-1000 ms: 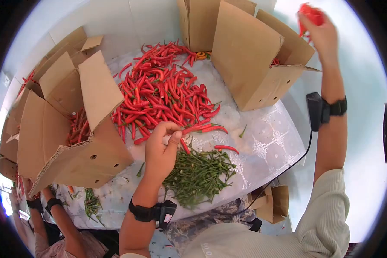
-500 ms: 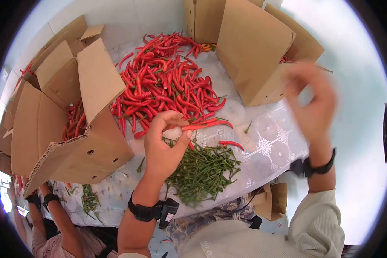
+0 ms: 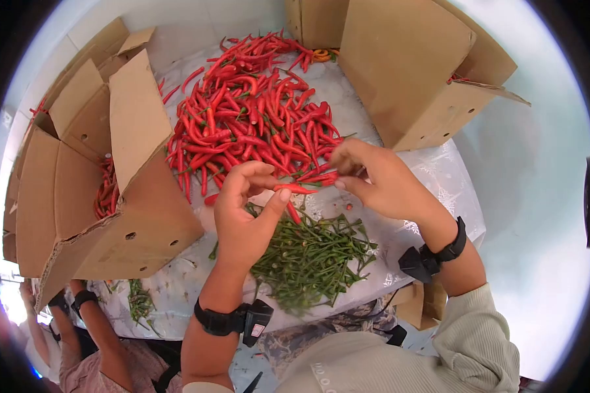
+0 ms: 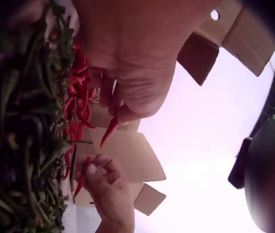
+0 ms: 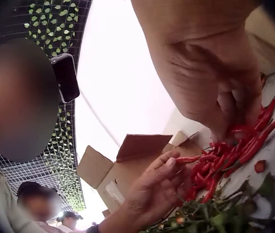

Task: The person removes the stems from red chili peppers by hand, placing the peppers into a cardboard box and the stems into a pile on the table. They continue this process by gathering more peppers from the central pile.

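Note:
My left hand (image 3: 246, 209) pinches a slim red chili pepper (image 3: 296, 188) between thumb and fingers, its tip pointing right; the left wrist view shows this chili (image 4: 110, 132) sticking out from the fingertips. Close to its right, my right hand (image 3: 393, 183) has thumb and fingers at a red chili (image 3: 325, 178) by the near edge of the heap. That hand's thumb presses on a chili (image 4: 81, 183) in the left wrist view. Red chilies lie in a big heap (image 3: 255, 111) beyond both hands. Below them spreads a pile of green stems (image 3: 308, 268).
An open cardboard box (image 3: 144, 229) with red chilies inside stands at left, another box (image 3: 399, 72) at back right. A patterned plastic cover (image 3: 462, 187) lies over the table. Another person's arms (image 3: 105, 327) reach in at lower left, near a small bunch of green stems (image 3: 139, 301).
My right hand held a bunch of red chilies above the right box, then came away without them and down to the heap's near edge. My left hand stays near the heap with its chili.

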Action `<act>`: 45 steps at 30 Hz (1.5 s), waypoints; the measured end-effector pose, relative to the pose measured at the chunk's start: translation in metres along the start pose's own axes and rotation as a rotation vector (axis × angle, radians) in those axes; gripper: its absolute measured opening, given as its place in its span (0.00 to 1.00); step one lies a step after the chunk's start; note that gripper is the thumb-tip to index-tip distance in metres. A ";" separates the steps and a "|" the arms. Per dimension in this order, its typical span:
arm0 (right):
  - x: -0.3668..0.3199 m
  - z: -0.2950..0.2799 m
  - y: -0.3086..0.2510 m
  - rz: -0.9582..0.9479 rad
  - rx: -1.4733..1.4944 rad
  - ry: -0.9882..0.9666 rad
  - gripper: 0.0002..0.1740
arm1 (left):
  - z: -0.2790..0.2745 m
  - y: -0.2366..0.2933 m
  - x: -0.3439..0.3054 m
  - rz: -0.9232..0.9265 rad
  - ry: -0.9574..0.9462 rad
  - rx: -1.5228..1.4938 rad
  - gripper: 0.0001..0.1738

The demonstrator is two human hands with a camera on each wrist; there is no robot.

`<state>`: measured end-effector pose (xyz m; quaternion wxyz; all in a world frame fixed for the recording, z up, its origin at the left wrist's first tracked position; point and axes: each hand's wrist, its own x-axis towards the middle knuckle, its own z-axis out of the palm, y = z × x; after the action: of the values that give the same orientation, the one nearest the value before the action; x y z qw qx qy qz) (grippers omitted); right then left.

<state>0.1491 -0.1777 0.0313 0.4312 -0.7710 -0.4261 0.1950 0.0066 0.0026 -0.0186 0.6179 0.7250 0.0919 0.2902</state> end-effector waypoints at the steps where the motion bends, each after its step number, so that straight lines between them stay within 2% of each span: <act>1: 0.007 0.006 -0.001 -0.052 0.026 0.007 0.07 | 0.000 -0.001 0.000 0.011 0.006 -0.002 0.18; 3: 0.021 0.019 -0.003 -0.158 0.081 0.019 0.06 | -0.003 -0.006 0.000 -0.039 -0.006 -0.056 0.16; 6: 0.034 0.040 0.005 -0.136 0.339 -0.205 0.09 | -0.002 -0.006 0.000 -0.102 0.000 -0.139 0.14; 7: 0.034 0.045 0.004 -0.036 0.459 -0.226 0.10 | -0.002 -0.005 -0.001 -0.131 0.001 -0.164 0.14; 9: 0.027 0.054 0.003 0.183 0.705 -0.259 0.12 | -0.003 -0.006 -0.001 -0.036 0.013 0.008 0.10; 11: 0.026 0.054 0.006 0.237 0.848 -0.278 0.15 | -0.004 -0.005 0.002 0.066 -0.024 0.223 0.09; 13: 0.023 0.047 -0.002 0.343 0.919 -0.255 0.15 | -0.003 -0.003 0.004 0.099 -0.031 0.245 0.08; 16: 0.023 0.043 0.008 0.361 0.952 -0.316 0.15 | -0.001 -0.004 0.004 0.096 0.018 0.250 0.08; 20: 0.025 0.030 0.013 0.240 0.816 -0.071 0.14 | -0.005 -0.003 0.005 0.051 0.092 0.390 0.08; 23: 0.023 0.022 0.013 0.220 0.292 0.026 0.12 | -0.006 -0.004 0.004 0.052 0.072 0.464 0.07; 26: 0.017 0.014 0.017 -0.037 -0.289 0.165 0.12 | -0.005 -0.006 0.003 0.036 0.065 0.432 0.07; 29: 0.015 0.016 0.023 -0.105 -0.437 0.028 0.12 | -0.004 -0.006 0.002 0.045 0.041 0.420 0.07; 35: 0.017 0.022 0.021 -0.127 -0.494 0.001 0.11 | -0.001 -0.005 0.001 0.042 0.048 0.375 0.07; 38: 0.018 0.024 0.014 -0.161 -0.354 0.038 0.10 | 0.000 0.004 0.003 0.052 0.050 0.392 0.08; 41: 0.015 0.032 0.004 -0.281 -0.176 -0.002 0.09 | 0.002 0.012 0.005 0.197 0.029 0.431 0.09; 45: 0.015 0.040 0.007 -0.448 -0.162 0.060 0.09 | -0.004 0.006 0.004 0.196 -0.106 0.431 0.10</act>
<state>0.1349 -0.1471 0.0045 0.4129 -0.6946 -0.5879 0.0367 0.0063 0.0060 -0.0110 0.4217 0.8597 0.0483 0.2841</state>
